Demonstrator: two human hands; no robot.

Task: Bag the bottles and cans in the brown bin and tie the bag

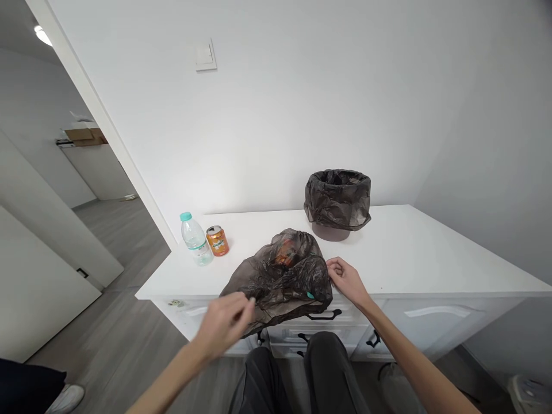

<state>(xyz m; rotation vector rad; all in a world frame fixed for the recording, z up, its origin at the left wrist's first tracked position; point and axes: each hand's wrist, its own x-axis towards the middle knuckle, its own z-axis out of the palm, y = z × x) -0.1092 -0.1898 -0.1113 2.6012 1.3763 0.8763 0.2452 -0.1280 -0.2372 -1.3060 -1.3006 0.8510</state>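
A crumpled, see-through black plastic bag (276,284) lies at the cabinet top's front edge and hangs partly over it. Inside it, something orange and a small teal piece show through the film. My right hand (346,279) is at the bag's right side, its fingers closed and pinching the film there. My left hand (225,323) is smeared by motion in front of the bag's lower left edge. Its fingers look curled, but whether they grip the film cannot be made out.
A clear plastic bottle (195,237) with a teal cap stands beside an orange drink can (218,241) at the left. A bin (330,232) lined with a black bag (338,204) stands near the wall. Another person's shoe (66,399) shows at lower left.
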